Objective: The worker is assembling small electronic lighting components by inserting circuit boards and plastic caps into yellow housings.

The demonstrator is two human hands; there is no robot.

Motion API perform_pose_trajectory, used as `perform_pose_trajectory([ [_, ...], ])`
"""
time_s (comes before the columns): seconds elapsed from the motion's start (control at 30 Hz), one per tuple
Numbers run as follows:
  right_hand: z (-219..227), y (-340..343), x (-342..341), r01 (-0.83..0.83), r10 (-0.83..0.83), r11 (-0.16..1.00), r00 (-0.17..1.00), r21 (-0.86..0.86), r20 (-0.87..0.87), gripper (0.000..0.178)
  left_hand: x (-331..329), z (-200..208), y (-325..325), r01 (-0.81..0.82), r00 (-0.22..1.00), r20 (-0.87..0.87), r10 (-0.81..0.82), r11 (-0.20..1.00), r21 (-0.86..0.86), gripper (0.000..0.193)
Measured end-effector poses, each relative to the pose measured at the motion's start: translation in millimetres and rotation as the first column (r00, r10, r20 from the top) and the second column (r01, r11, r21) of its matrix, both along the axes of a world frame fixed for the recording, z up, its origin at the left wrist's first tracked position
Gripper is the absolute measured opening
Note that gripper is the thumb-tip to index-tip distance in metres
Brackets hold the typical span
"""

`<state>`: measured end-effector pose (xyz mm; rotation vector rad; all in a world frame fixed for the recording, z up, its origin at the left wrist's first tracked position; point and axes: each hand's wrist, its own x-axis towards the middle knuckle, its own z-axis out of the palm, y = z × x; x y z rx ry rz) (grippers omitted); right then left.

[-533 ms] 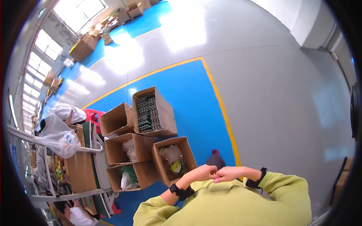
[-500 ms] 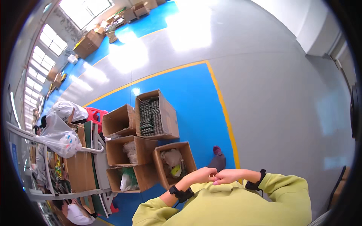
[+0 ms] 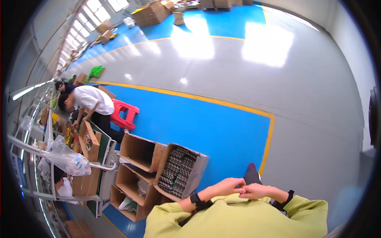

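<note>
Brown cardboard carton (image 3: 197,174), tightly packed with ridged rows (image 3: 178,166), left of the left hand (image 3: 227,185)
That hand's fingers meet the right hand (image 3: 257,191), anything pinched unclear; this carton looks filled, the shadowed carton (image 3: 158,158) beyond seems unfilled, crumpled plastic (image 3: 143,187) sits in another; farther left, a smooth red stool (image 3: 125,114) stands on glossy blue floor (image 3: 174,117)

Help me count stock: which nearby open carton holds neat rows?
The rightmost cardboard carton nearby, closest to the left hand: tight rows of dark items fill it; other nearby cartons show none.
</note>
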<state>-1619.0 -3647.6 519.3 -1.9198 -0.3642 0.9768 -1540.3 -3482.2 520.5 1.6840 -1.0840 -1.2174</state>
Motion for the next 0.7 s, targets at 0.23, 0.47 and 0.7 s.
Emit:
perform_pose_trajectory([
  [0.23, 15, -9, 297, -0.49, 0.479, 0.872, 0.854, -0.006, -0.204, 0.045, 190, 31, 21, -0.462, 0.86, -0.253, 0.443, 0.887, -0.018, 0.033],
  [0.47, 16, 22, 563, -0.516, 0.514, 0.852, 0.856, 0.083, 0.048, 0.03, 424, 20, 37, -0.571, 0.767, -0.392, 0.508, 0.819, -0.056, 0.04],
  [0.7, 22, 100, 843, -0.679, 0.681, 0.732, 0.732, 0.054, -0.035, 0.036, 676, 19, 92, -0.628, 0.738, -0.297, 0.606, 0.778, 0.028, 0.038],
])
